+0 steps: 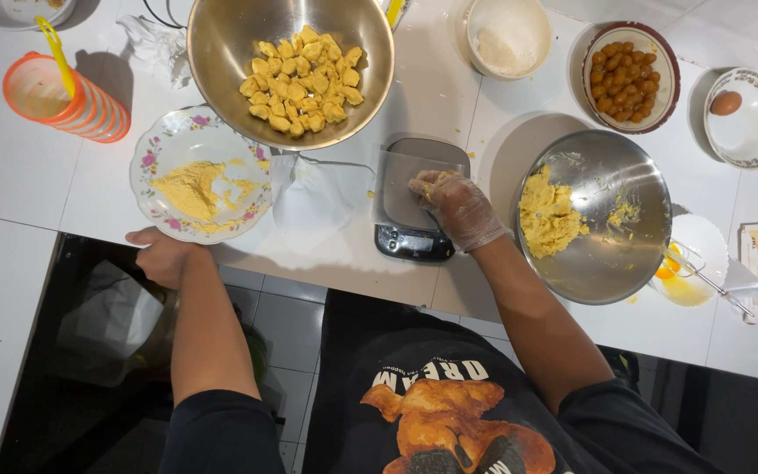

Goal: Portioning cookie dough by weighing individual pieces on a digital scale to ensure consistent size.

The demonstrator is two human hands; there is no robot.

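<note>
My right hand (454,206), in a thin clear glove, rests on the plastic-covered platform of a small kitchen scale (414,200) and pinches a small piece of yellow dough. My left hand (161,256) is bare, fingers curled, at the counter's front edge just below a floral plate (160,140) of yellow powder. A steel bowl (625,184) with a lump of yellow dough sits right of the scale. A larger steel bowl (221,35) at the back holds several yellow dough pieces.
An orange plastic cup (63,96) stands at far left. At the back right are a white bowl of flour (508,37), a bowl of brown round pieces (632,75) and a dish with an egg (747,118). A whisk on a small plate (699,263) lies at right.
</note>
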